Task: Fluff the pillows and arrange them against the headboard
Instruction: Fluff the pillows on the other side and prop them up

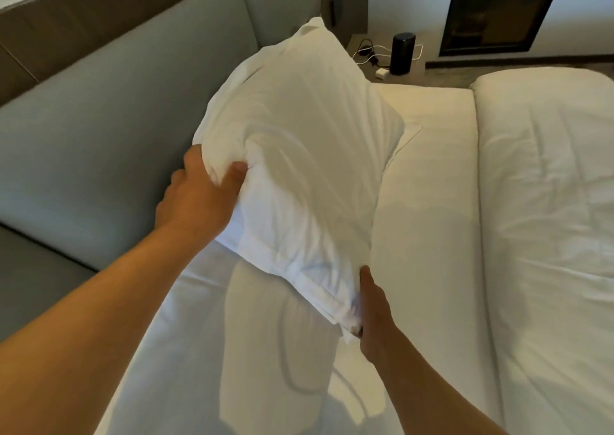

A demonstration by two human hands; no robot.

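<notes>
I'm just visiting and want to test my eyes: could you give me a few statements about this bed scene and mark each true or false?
1. Both hands hold the pillow. True: the left hand bunches its side, the right hand has a grip on its near corner.
2. The pillow lies flat on the bed. False: it is held up above the sheet.
3. The headboard is grey. True.
4. A red lamp stands on the nightstand. False: a black cylinder with cables stands there.
5. The duvet covers the whole bed. False: it lies to the right only.
</notes>
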